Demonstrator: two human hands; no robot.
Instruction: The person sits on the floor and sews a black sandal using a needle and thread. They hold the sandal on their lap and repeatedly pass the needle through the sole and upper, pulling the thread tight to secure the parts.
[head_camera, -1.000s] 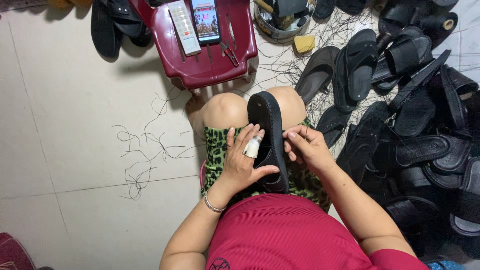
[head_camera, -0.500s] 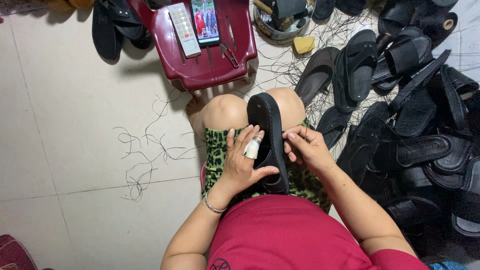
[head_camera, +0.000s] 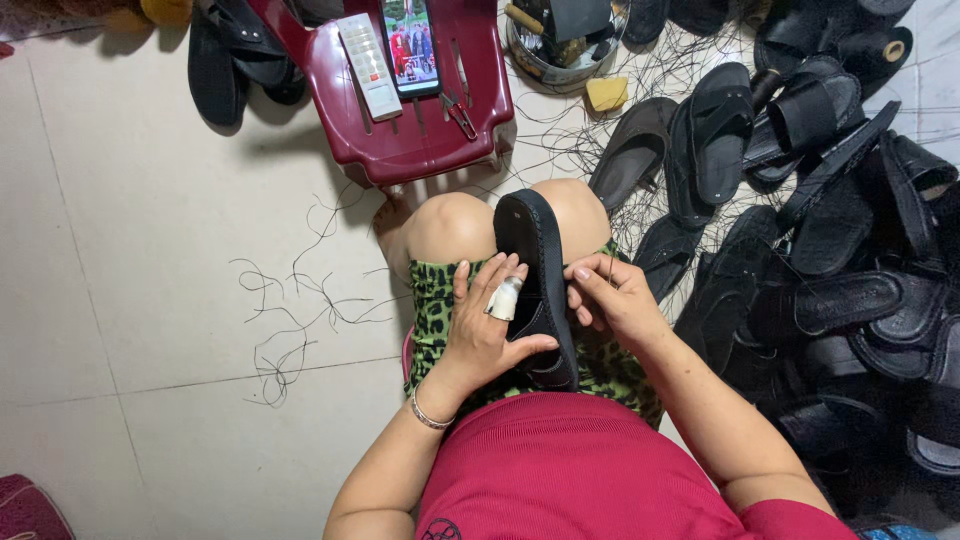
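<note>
A black sandal (head_camera: 532, 250) stands on edge between my knees, its toe pointing away from me. My left hand (head_camera: 487, 330) grips its left side, thumb hooked under the strap, with white tape wound around the middle finger. My right hand (head_camera: 612, 298) presses against the sandal's right edge, fingertips pinched together at the rim. Whether they hold a needle or thread is too small to tell. My lap is covered by green leopard-print shorts (head_camera: 432, 310).
A dark red plastic stool (head_camera: 470, 130) stands just beyond my knees, carrying a phone (head_camera: 411, 45), a white remote (head_camera: 367, 65) and small pliers (head_camera: 459, 113). Black sandals (head_camera: 830, 250) are heaped on the right. Loose black threads (head_camera: 300, 300) litter the tiled floor on the left. A metal bowl (head_camera: 560, 50) of tools sits behind.
Hardly anything differs. My hands keep their hold on the sandal, and the right fingers have shifted slightly along its edge.
</note>
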